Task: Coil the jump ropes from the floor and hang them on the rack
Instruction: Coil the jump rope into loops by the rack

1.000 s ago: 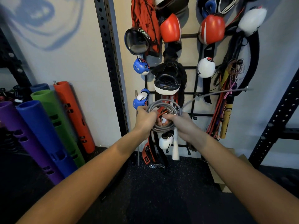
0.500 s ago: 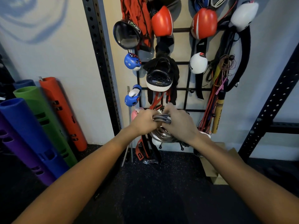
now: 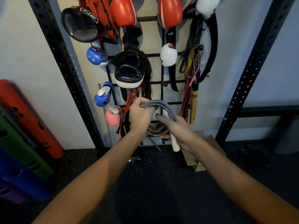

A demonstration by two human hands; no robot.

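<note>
- The left hand (image 3: 140, 114) is clenched over the top of the grey jump rope coil (image 3: 159, 118), and the right hand (image 3: 178, 129) grasps its lower right side together with a white handle (image 3: 175, 143) that sticks out below the palm. The coil is held in the air just in front of the lower bars of the wall rack (image 3: 161, 81).
- Risk: the loops look stiff and springy, so a slackened grip could let them spring open before a peg catches them.
- Risk: a dark end piece (image 3: 154, 143) pokes out under the coil; it could snag on the hanging straps.
- Risk: the rack is crowded, so threading the coil may knock off the pink glove (image 3: 112, 116) beside it.
- Count: one coil in the hands; one white handle visible; two red pads (image 3: 123, 11); two blue gloves (image 3: 96, 56); one yellow handle (image 3: 193, 107) among ropes already hung.
- No other rope shows on the floor (image 3: 153, 183).
</note>
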